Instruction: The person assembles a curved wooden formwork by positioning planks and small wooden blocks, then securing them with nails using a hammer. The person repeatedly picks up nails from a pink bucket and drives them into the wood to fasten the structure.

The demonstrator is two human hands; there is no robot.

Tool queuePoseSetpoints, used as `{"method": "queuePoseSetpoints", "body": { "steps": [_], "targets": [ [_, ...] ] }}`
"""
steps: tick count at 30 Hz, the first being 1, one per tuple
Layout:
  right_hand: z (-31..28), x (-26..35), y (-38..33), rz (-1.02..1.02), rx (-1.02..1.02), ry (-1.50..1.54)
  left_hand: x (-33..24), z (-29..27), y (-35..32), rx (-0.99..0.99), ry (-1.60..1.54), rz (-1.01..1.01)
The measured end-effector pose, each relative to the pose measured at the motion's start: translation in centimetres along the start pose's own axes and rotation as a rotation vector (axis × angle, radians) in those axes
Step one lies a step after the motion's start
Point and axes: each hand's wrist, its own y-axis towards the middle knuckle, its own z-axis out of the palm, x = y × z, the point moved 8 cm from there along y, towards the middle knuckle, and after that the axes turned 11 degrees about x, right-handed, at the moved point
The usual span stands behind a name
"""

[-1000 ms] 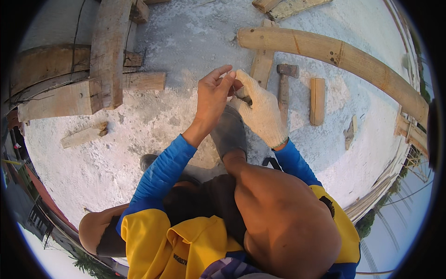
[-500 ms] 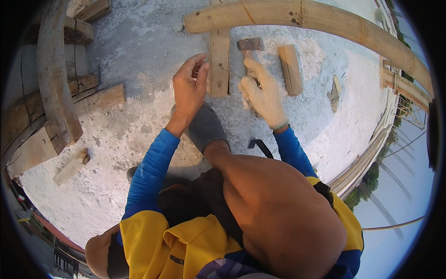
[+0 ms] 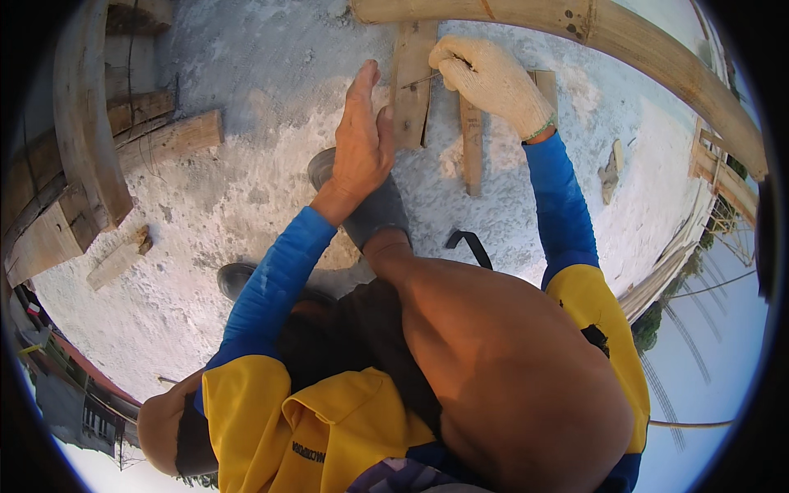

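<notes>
My bare left hand (image 3: 362, 156) is raised with its fingers stretched out, nothing in it, just left of a flat wooden plank (image 3: 411, 107). In its knitted cream glove, my right hand (image 3: 497, 86) is closed at the plank's right side. A thin metal piece (image 3: 422, 80), nail or wire I cannot tell, sticks out leftward from the gloved fingers over the plank. Under that hand lies a hammer, only its wooden handle (image 3: 472, 156) showing; the glove hides the head. Partly covered by the glove is a short wood block (image 3: 546, 89).
A thick bamboo pole (image 3: 633, 41) curves across the top right. Timbers (image 3: 78, 115) are stacked at the left, beside a broken wood scrap (image 3: 119, 259). My dark shoe (image 3: 374, 205) stands on the rough concrete floor below the plank, near a black strap (image 3: 470, 243).
My right hand has moved up and closed more, now covering the hammer head. My left hand has shifted up and right, its fingers straightening. The view has tilted slightly.
</notes>
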Motion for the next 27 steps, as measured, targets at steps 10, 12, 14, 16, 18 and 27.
{"method": "queuePoseSetpoints", "body": {
  "steps": [10, 12, 14, 16, 18, 27],
  "targets": [
    [-0.2, -0.1, 2.2, -0.026, -0.085, -0.187, 0.6, 1.5, 0.6, 0.065, -0.148, -0.012],
    [-0.3, 0.7, 2.2, -0.086, -0.109, -0.242, 0.8, 1.8, 0.8, 0.063, -0.141, -0.011],
    [-0.3, 0.5, 2.2, -0.003, -0.099, -0.239, 0.6, 2.1, 1.0, 0.073, -0.097, 0.007],
    [-0.2, 0.6, 2.1, 0.057, -0.116, -0.222, 0.5, 2.5, 1.0, 0.104, -0.076, 0.020],
    [-0.1, 1.0, 1.9, 0.096, -0.156, -0.186, 0.4, 3.0, 0.9, 0.155, -0.072, 0.024],
    [-0.4, -1.5, -1.8, 0.362, -0.323, -0.199, -0.4, 3.8, 1.5, 0.125, 0.246, 0.058]
  ]
}}
